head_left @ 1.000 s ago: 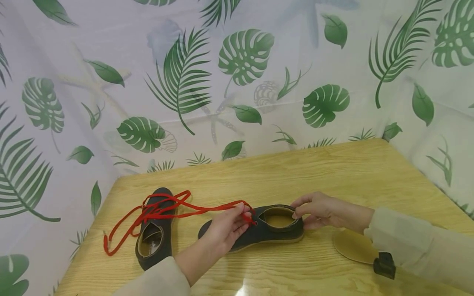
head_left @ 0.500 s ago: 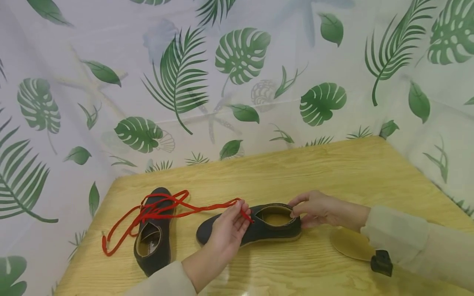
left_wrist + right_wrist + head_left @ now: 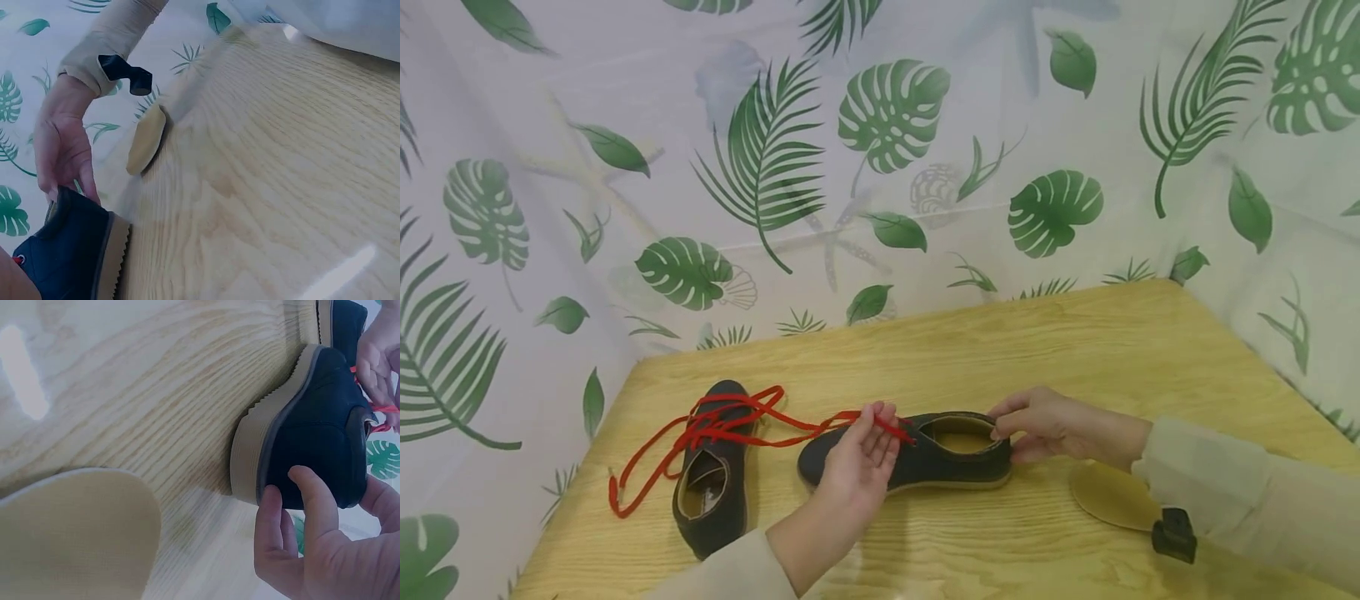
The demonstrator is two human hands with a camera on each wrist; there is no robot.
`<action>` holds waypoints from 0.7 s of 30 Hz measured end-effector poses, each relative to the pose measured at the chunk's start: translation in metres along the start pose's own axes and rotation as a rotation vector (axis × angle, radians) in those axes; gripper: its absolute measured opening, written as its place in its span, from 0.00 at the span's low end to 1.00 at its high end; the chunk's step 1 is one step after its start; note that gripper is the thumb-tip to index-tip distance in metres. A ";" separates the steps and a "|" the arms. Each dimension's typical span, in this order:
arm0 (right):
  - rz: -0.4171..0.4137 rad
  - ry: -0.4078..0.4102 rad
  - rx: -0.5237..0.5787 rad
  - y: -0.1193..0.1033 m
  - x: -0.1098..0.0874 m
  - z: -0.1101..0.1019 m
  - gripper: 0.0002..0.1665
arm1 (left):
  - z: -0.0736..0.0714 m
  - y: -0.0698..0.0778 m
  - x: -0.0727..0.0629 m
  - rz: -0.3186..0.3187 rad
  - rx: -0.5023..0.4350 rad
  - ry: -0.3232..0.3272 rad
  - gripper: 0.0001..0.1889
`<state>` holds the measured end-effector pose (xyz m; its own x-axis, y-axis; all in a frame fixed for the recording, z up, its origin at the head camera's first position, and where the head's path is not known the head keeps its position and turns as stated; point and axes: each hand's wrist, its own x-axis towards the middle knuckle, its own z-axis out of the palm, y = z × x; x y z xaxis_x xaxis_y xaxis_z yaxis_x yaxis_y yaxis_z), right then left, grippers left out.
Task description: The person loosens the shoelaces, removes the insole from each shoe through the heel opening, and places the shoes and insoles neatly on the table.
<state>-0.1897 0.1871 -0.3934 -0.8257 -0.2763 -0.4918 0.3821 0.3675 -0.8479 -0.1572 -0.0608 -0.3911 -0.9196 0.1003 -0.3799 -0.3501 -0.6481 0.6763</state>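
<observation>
On a wooden table (image 3: 1075, 350), a person's left hand (image 3: 859, 462) pinches a red lace (image 3: 730, 421) between thumb and fingertips just above the front of a dark shoe (image 3: 917, 458) lying near the table's middle, while the right hand (image 3: 1052, 425) grips the shoe's heel, thumb on the outer wall and fingers curled over the collar. The lace runs from the pinch leftward in loose loops across a second dark shoe (image 3: 711, 492), which lies just beside the first, its toe pointing toward the far edge. A tan insole (image 3: 1108, 496) rests on the table just under the right wrist, beside a small black clip (image 3: 1174, 533) on the cream sleeve (image 3: 1247, 500). The left hand covers the first shoe's eyelets, so where the lace enters cannot be made out in the head view; the left wrist view shows only the shoe's heel and ribbed sole edge, cut off at the frame's corner. The right wrist view shows the heel in the right hand's grip, with the lace partly hidden behind the left hand's fingers. No brand, label or writing can be read on either shoe. A leaf-printed curtain (image 3: 880, 150) hangs behind.
</observation>
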 end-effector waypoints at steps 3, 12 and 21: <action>-0.001 -0.004 0.007 -0.001 0.000 0.000 0.31 | -0.007 0.016 0.002 0.033 -0.171 -0.037 0.10; -0.015 -0.005 -0.026 -0.002 -0.001 -0.003 0.30 | -0.020 0.043 0.016 0.033 -0.380 -0.106 0.10; 0.002 -0.009 0.005 -0.001 0.002 0.000 0.29 | -0.024 0.054 0.022 0.089 -0.476 -0.053 0.05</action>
<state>-0.1914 0.1864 -0.3935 -0.8210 -0.2835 -0.4956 0.3863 0.3635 -0.8477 -0.1916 -0.1117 -0.3780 -0.9543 0.0586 -0.2929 -0.1602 -0.9281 0.3362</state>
